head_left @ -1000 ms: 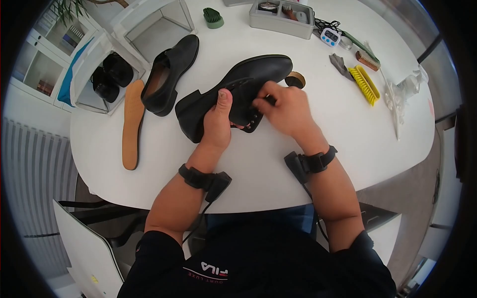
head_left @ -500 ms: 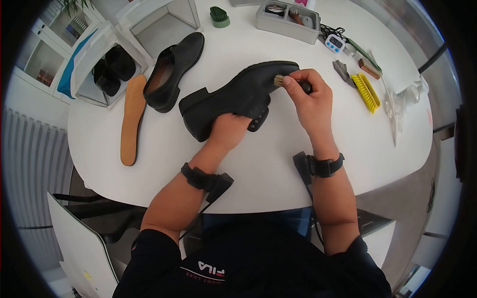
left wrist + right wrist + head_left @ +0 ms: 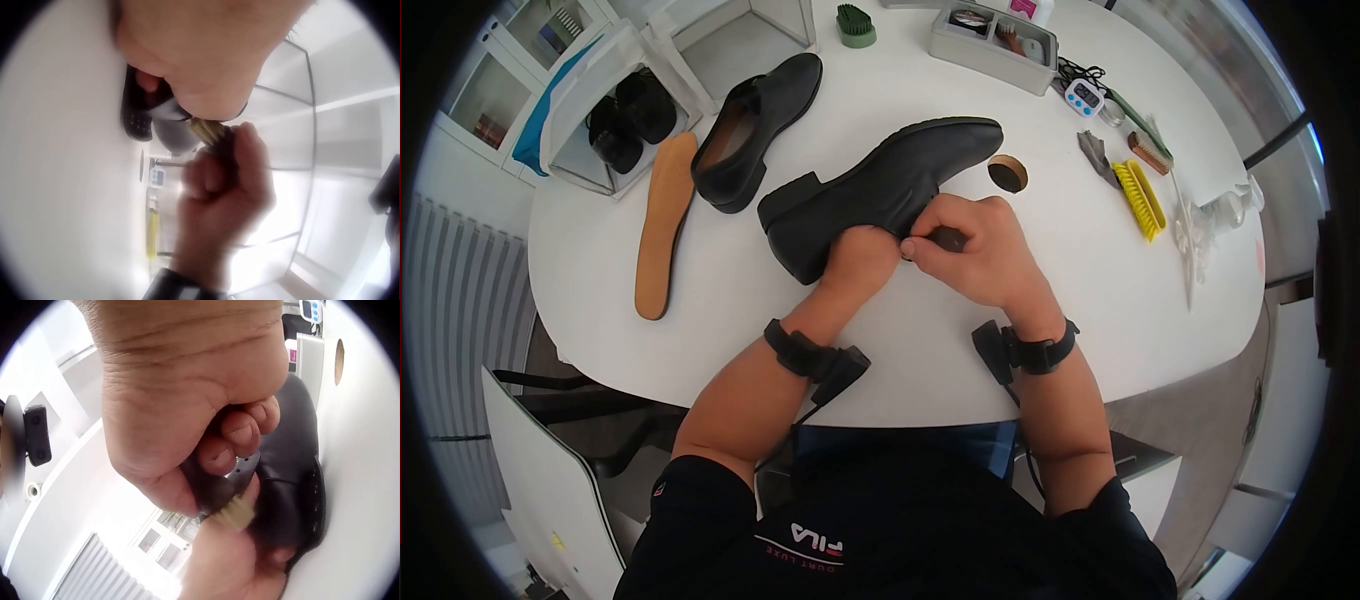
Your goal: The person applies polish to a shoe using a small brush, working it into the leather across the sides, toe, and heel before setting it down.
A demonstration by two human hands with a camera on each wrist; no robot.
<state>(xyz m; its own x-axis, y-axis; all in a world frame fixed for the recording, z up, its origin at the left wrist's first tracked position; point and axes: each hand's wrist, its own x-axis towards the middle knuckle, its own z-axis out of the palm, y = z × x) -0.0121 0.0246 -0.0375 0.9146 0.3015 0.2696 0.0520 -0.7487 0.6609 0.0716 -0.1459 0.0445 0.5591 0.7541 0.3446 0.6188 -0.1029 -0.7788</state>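
Observation:
A black leather lace-up shoe (image 3: 890,165) is tilted over the white table, its toe toward the far right. My left hand (image 3: 862,262) reaches into its opening and holds it, with part of the fingers hidden by the leather. In the right wrist view, eyelets show along the shoe's flap. My right hand (image 3: 975,250) grips a small brush by its dark handle (image 3: 209,487). The brush's pale bristles (image 3: 236,514) are close beside the left hand at the shoe's opening.
A second black shoe (image 3: 755,130) and a tan insole (image 3: 666,230) lie to the left, near a shoe box (image 3: 565,135). Toward the back right are a grey tin (image 3: 990,58), a timer (image 3: 1084,97) and a yellow brush (image 3: 1138,200). The tabletop has a round hole (image 3: 1008,174).
My left hand has slid deeper into the shoe. The right hand went from the shoe's opening to near the toe with the brush, then came back down to the opening.

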